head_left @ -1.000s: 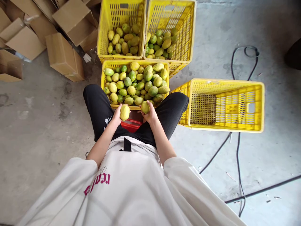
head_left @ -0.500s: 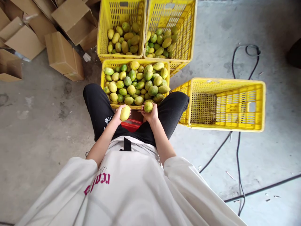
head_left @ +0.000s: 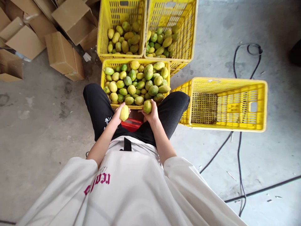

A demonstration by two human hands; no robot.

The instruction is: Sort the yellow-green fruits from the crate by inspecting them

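My left hand is closed around a pale yellow lemon, held above my lap. On the other side, my right hand grips a greener lemon, its fingers wrapped behind the fruit. Both hands are just short of the near rim of a yellow crate heaped with green and yellow lemons. The fingers behind each fruit are partly hidden.
Two more yellow crates stand beyond, the left one and right one partly filled with lemons. A yellow crate lies on its side at right. Cardboard boxes pile at upper left. Black cables cross the floor.
The lemon in my right hand has turned a little, showing a different side. My left hand's lemon has shifted only slightly, and both stay held.
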